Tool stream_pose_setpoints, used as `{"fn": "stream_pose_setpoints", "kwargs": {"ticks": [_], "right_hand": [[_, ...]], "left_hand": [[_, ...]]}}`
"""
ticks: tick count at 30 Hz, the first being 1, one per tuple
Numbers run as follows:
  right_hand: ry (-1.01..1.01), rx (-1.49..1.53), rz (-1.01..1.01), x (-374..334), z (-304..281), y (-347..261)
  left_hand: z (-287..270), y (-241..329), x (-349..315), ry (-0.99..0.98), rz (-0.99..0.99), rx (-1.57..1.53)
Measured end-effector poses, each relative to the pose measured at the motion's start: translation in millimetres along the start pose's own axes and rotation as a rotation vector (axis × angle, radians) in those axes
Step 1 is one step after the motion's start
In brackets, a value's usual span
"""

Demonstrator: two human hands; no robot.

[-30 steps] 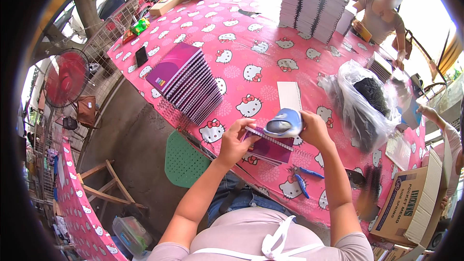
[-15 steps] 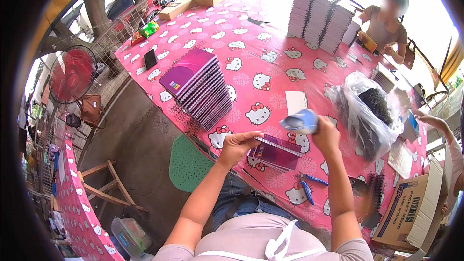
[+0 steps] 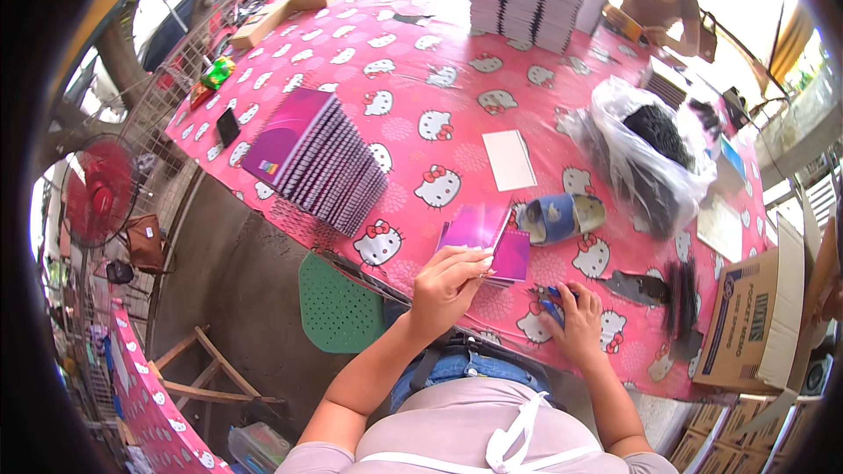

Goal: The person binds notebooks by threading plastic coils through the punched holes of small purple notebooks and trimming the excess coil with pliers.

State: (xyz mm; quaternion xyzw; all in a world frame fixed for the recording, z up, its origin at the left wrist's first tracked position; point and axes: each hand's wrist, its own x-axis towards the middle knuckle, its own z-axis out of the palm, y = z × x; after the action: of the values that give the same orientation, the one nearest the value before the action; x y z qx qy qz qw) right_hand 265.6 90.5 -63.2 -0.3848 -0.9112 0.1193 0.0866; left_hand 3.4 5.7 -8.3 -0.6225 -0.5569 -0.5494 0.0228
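Note:
My left hand [image 3: 452, 290] pinches the edge of a small purple spiral notebook [image 3: 474, 226], which is tilted up over other purple notebooks [image 3: 512, 259] near the table's front edge. My right hand [image 3: 575, 320] lies low on the table to the right, its fingers curled round blue-handled pliers [image 3: 553, 305]; the palm hides part of them. Just beyond the notebooks lies a blue slipper [image 3: 558, 218] with a worn sole, touched by neither hand. To the left stands a tall stack of purple spiral notebooks [image 3: 325, 162].
A pink patterned cloth covers the table [image 3: 421, 167]. On it are a white card [image 3: 509, 161], a clear bag of black coils [image 3: 650, 158], loose black coils [image 3: 680, 307], a phone [image 3: 228, 127] and white book stacks [image 3: 527, 0]. A cardboard box [image 3: 738, 325] stands right; a person [image 3: 654, 0] sits opposite.
My right hand has put the slipper down on the table and moved down to the pliers. The left hand now holds a notebook tilted up. The view has shifted.

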Motion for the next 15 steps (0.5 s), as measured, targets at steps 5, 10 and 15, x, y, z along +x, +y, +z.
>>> {"fn": "stream_pose_setpoints", "kwargs": {"ticks": [5, 10, 15], "right_hand": [[0.026, 0.479, -0.021, 22, -32, -45], [0.126, 0.481, -0.151, 37, -46, -79], [0.114, 0.539, -0.078, 41, -37, -80]], "left_hand": [[21, 4, -24, 0.125, -0.419, -0.143], [19, -2, -30, 0.051, -0.457, -0.323], [16, -4, -27, 0.060, -0.408, -0.266]]}}
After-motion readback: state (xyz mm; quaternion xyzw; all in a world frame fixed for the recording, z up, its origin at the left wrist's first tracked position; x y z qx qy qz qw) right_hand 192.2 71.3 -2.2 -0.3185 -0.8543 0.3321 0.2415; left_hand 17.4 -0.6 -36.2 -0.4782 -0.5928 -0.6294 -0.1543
